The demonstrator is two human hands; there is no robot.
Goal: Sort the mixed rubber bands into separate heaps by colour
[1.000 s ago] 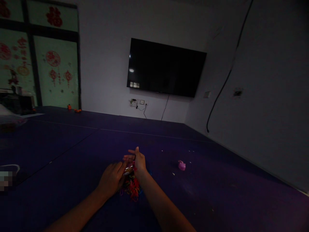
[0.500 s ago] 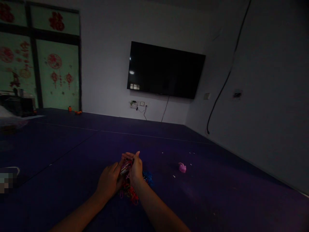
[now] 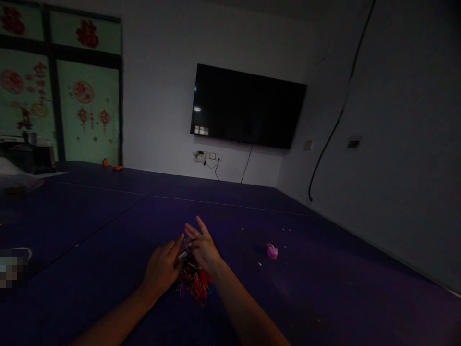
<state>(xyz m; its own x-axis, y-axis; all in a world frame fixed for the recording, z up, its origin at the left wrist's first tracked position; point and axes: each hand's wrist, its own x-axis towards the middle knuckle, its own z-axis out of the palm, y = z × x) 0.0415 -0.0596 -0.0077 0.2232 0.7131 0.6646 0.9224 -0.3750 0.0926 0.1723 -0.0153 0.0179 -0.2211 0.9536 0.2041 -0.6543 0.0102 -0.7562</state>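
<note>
My left hand is closed around a small shiny, see-through thing, which looks like a clear plastic packet or box. Dim light and my fingers hide much of its shape. Against its right side is my right hand, with several fingers stretched out and spread; whether any fingertip grips it is hard to make out. Below both hands lies a pile of thin coloured loops, mostly red with some purple and green, like elastic bands or cords. My right wrist covers part of this pile.
On the purple surface, a small pink object lies to the right, with several white scraps around it. A plastic bag sits at the far left. Small orange objects rest near the window. A television hangs on the wall.
My right hand has turned and spread its fingers, shifting slightly right and covering the blue loops. My left hand stays in nearly the same place, still around the clear thing.
</note>
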